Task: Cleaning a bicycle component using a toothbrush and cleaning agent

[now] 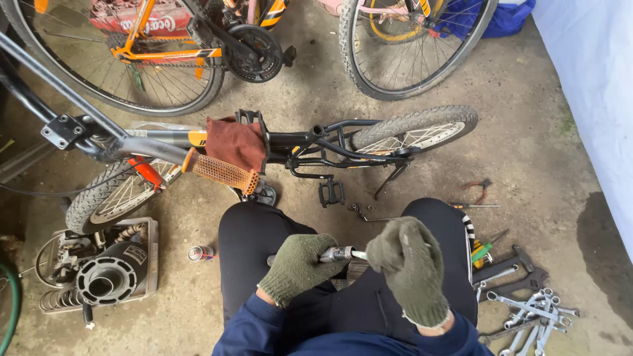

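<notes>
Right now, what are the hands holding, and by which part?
A short metal shaft: left hand wraps one end, right hand closes over the other.

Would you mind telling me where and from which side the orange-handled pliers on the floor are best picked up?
I would take the pliers by their two curved orange handles, coming from above. They lie flat on the concrete with handles slightly spread and bare floor around them; the screwdriver lies just below, so stay on the upper side.
</notes>
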